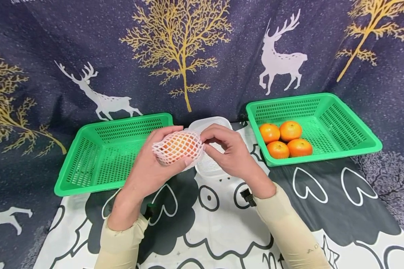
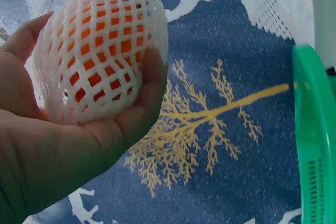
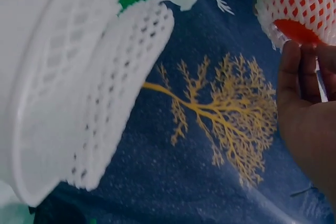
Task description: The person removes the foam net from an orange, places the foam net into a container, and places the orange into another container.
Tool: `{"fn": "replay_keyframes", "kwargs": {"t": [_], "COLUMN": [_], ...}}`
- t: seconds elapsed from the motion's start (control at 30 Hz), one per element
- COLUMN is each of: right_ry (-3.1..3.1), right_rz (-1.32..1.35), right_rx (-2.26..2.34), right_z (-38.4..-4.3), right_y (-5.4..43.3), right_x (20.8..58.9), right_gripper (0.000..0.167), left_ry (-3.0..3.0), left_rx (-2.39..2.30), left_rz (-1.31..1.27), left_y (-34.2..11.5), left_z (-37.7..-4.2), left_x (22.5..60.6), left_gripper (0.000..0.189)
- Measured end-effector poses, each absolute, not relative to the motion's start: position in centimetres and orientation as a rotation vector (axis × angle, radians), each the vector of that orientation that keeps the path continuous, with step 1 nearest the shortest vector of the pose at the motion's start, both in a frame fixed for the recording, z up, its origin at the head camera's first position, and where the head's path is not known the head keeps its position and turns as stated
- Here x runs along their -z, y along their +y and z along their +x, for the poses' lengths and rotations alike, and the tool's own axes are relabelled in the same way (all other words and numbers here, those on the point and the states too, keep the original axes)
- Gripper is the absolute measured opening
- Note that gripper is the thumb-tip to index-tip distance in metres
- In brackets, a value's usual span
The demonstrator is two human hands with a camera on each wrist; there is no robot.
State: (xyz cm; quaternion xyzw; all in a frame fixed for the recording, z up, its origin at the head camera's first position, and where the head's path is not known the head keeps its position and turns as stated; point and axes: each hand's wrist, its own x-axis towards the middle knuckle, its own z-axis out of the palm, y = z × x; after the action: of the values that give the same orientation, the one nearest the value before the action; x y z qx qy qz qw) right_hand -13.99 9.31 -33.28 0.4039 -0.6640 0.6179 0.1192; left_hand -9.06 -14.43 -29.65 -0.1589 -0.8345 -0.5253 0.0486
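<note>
In the head view my left hand [image 1: 146, 170] cups an orange [image 1: 180, 145] wrapped in a white foam net sleeve [image 1: 161, 148], thumb along its near side. My right hand [image 1: 233, 155] pinches the sleeve's right-hand edge between thumb and fingers. The left wrist view has the net stretched round most of the fruit, with orange peel [image 2: 107, 69] visible through the mesh. Seen from the right wrist, a patch of bare peel [image 3: 299, 31] shows at the net's mouth, with the right fingertips [image 3: 291, 51] right at that rim.
Behind the hands stands a white plastic container [image 1: 210, 175], with a foam net [image 3: 126, 87] at it in the right wrist view. A green basket [image 1: 101, 183] sits at left. Another green basket [image 1: 340, 112] at right holds several oranges [image 1: 290, 130]. A patterned cloth [image 1: 222, 224] covers the table.
</note>
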Motion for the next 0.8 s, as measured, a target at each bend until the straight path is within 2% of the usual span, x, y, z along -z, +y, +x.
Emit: {"fn": "replay_keyframes", "kwargs": {"t": [0.27,0.37,0.57,0.8], "right_ry": [-1.866,-1.885,-2.009,-2.147], "right_rz": [1.276,1.330,1.402,1.400], "right_rx": [-1.827,-1.814,-1.584,-1.357], "right_z": [-14.1,-14.1,-14.0,-13.3], "right_y": [11.0,11.5,12.1,12.2], "right_x": [32.6,32.4,31.8,31.5], "right_gripper": [0.028,0.035,0.054,0.062], "left_ry": [-2.517,-2.512,-2.516,-2.525], "left_rx": [1.652,1.653,1.713,1.728], "left_rz": [-0.538,-0.552,-0.595,-0.608], "left_y": [-13.5,-13.2,-12.8,-12.3], "left_z": [-9.0,-9.1,-9.1,-9.2], "left_x": [29.3,29.4,29.6,29.8], "left_gripper": [0.073,0.074,0.076,0.080]}}
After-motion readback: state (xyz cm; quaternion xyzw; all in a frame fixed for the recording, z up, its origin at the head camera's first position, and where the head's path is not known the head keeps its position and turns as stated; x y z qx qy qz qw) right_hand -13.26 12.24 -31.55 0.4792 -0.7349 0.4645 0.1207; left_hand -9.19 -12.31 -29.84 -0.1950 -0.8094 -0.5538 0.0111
